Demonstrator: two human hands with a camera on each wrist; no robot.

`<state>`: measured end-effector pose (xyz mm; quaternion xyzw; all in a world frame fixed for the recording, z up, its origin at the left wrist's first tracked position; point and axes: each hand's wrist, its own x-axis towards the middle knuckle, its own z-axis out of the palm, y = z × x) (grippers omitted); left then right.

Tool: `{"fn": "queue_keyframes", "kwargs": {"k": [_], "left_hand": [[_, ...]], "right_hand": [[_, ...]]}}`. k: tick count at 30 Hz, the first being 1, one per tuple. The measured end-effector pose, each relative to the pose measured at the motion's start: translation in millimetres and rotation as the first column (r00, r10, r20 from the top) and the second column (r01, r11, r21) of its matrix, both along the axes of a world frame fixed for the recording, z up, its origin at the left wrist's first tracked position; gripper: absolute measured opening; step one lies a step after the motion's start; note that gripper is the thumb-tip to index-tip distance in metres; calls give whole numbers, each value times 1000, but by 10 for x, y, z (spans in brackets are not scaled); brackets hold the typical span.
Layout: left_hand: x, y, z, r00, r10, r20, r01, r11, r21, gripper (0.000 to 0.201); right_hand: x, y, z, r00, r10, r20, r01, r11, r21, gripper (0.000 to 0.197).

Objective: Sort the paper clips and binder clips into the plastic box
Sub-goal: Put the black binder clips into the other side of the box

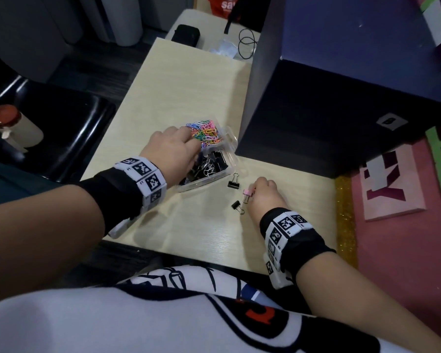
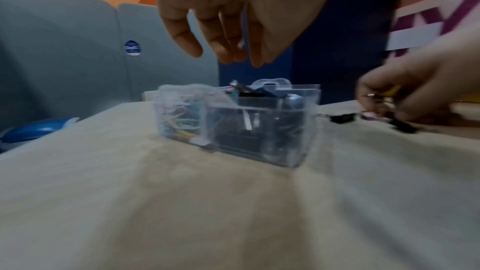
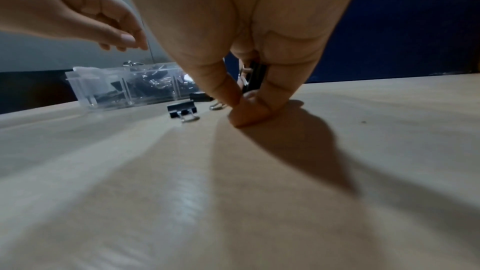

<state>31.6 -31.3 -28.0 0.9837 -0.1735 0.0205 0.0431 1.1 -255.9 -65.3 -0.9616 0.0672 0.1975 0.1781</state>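
Observation:
A clear plastic box (image 1: pixel 231 159) stands mid-table, with coloured paper clips (image 1: pixel 206 131) in its far compartment and black binder clips (image 1: pixel 210 164) in the near one. My left hand (image 1: pixel 173 149) hovers over the box (image 2: pixel 233 122), its fingers (image 2: pixel 223 44) hanging relaxed and holding nothing. Right of the box, my right hand (image 1: pixel 265 192) rests on the table, fingers curled, pinching a pink binder clip (image 1: pixel 247 192). A black clip (image 3: pixel 255 75) shows tucked between its fingers. Two black binder clips (image 1: pixel 233 183) (image 1: pixel 237 207) lie loose beside it.
A tall dark blue box (image 1: pixel 329 98) stands close behind and to the right of the work spot. A pink board (image 1: pixel 392 189) lies at the right. A black chair (image 1: pixel 69 133) with a red-capped bottle (image 1: pixel 10 123) is on the left. A black pouch (image 1: pixel 186 33) and cable (image 1: pixel 247 43) sit far back.

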Motion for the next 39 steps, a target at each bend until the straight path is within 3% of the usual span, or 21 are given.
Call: {"fn": "queue_keyframes", "kwargs": {"k": [3, 6, 10, 12, 17, 22, 27, 36, 39], "left_hand": [[-138, -252, -26, 978, -209, 1, 209, 977, 44, 19], [-247, -584, -92, 933, -354, -63, 357, 934, 35, 21], [-291, -881, -172, 919, -337, -206, 370, 917, 150, 32], [-266, -920, -223, 914, -322, -246, 379, 893, 243, 34], [-208, -869, -277, 871, -258, -418, 393, 877, 278, 41], [-214, -871, -261, 883, -273, -383, 386, 886, 259, 41], [-167, -899, -236, 859, -332, -390, 427, 884, 188, 54], [-251, -844, -231, 861, -290, -419, 418, 872, 256, 38], [-280, -833, -248, 871, -267, -412, 378, 900, 217, 28]], "right_hand": [[-8, 13, 30, 999, -14, 29, 14, 1000, 18, 30], [-44, -13, 88, 988, 144, 48, -145, 989, 13, 31], [-88, -93, 102, 967, 254, -7, -254, 967, -22, 27], [-115, -139, 78, 971, 240, -5, -240, 970, -25, 28], [-136, -204, 72, 993, 120, -7, -120, 993, 3, 23], [-107, -210, 85, 993, 106, -43, -106, 994, -4, 17], [-118, -226, 60, 992, 99, -80, -101, 995, -23, 13], [-121, -295, 36, 998, 27, 58, -31, 998, 59, 9], [-69, -250, 82, 994, 27, 110, -43, 989, 139, 14]]}}
